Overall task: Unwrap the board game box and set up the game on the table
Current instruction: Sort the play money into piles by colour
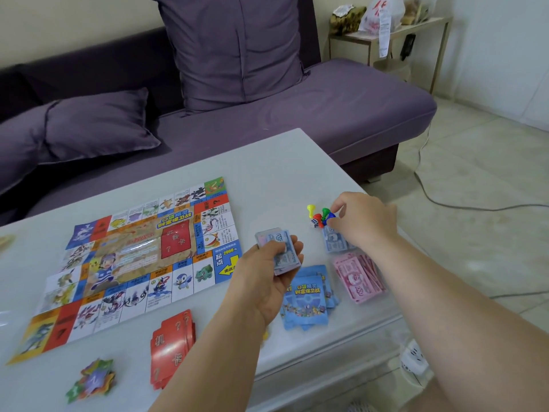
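White desk (267, 173) is carrying the unfolded game board (142, 257), which is lying flat on your left. Your left grip (267, 281) is curling round a stack of blue banknotes (280, 248) just right of the board. Your right grip (367, 221) is pinching the blue pawn (330, 217) among the coloured pawns (317, 217), beside the die (314, 223). Pink banknotes (359, 276), blue cards (307, 295) and red cards (173, 349) are lying near your forearms.
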